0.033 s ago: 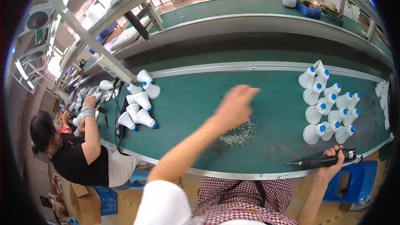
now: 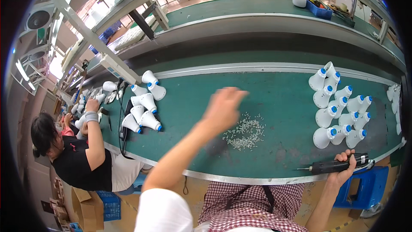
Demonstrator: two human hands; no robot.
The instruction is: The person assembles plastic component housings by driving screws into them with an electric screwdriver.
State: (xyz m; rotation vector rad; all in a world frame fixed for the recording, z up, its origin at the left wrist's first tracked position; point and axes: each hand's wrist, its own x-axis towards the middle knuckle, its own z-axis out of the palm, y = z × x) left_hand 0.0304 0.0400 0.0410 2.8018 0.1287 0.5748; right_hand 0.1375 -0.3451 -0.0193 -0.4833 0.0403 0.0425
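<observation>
My left hand (image 2: 224, 108) is above the green work surface (image 2: 193, 90), just left of a loose pile of small screws (image 2: 246, 134). Its fingers are stretched out toward the far right, a little blurred, and I see nothing in them. At the near right edge, my right hand (image 2: 344, 166) is wrapped round a black electric screwdriver (image 2: 324, 166), whose thin bit points left. Several white cone-shaped housings with blue tips (image 2: 325, 117) stand grouped beyond the screwdriver. More of these white housings (image 2: 146, 102) lie in a cluster at the left.
A co-worker (image 2: 81, 154) in a black top sits at the left, near a heap of white parts (image 2: 79, 103). Black cables (image 2: 122, 133) hang over the near edge there. A blue stool (image 2: 365, 189) stands below the right side. A metal rail (image 2: 231, 68) runs along the far edge.
My left hand has moved left, off the far side of the screw pile, uncovering more of it. My right hand and the screwdriver have stayed nearly in place.
</observation>
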